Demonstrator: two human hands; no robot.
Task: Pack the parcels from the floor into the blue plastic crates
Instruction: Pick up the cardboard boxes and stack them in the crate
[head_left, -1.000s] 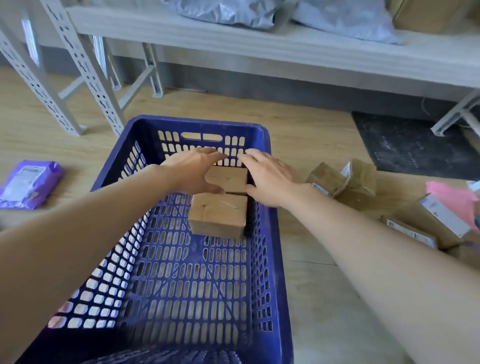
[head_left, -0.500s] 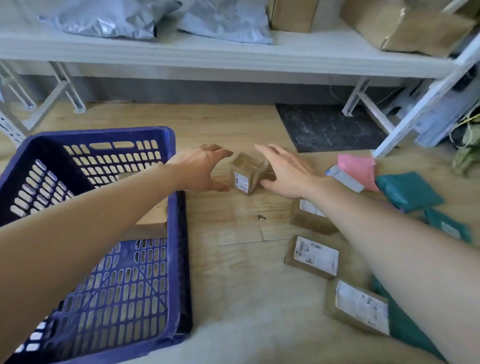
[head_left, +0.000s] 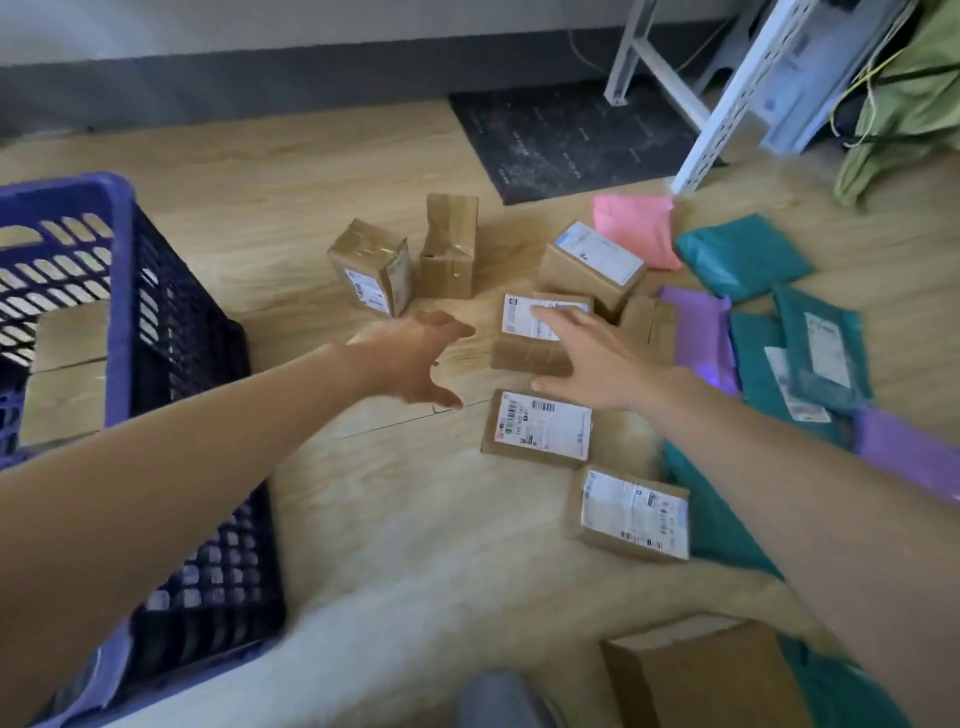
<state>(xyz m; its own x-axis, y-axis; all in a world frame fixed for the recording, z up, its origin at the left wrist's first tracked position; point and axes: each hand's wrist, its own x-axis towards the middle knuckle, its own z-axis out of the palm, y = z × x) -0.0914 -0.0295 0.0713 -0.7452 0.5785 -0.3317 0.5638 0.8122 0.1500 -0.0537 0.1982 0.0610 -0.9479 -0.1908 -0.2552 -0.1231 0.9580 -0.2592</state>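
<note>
The blue plastic crate (head_left: 122, 291) stands at the left, with cardboard boxes (head_left: 67, 384) showing through its wall. Several cardboard parcels lie on the wooden floor to its right. My right hand (head_left: 587, 358) rests flat with spread fingers on a labelled box (head_left: 524, 338). My left hand (head_left: 415, 358) hovers open just left of that box, holding nothing. Two small boxes (head_left: 371, 265) (head_left: 449, 252) stand beyond my hands. A flat labelled box (head_left: 540, 428) lies just in front of them, another (head_left: 631, 514) nearer me.
Pink (head_left: 636, 228), teal (head_left: 743, 262) and purple (head_left: 701, 332) mailer bags lie at the right. A dark mat (head_left: 566, 137) and a white shelf leg (head_left: 727, 114) are at the back. A big cardboard box (head_left: 701, 675) sits near my knee.
Both hands left the crate and swung right over the floor parcels. The view followed, so the crate slid to the left edge. My right hand now lies on a labelled box.
</note>
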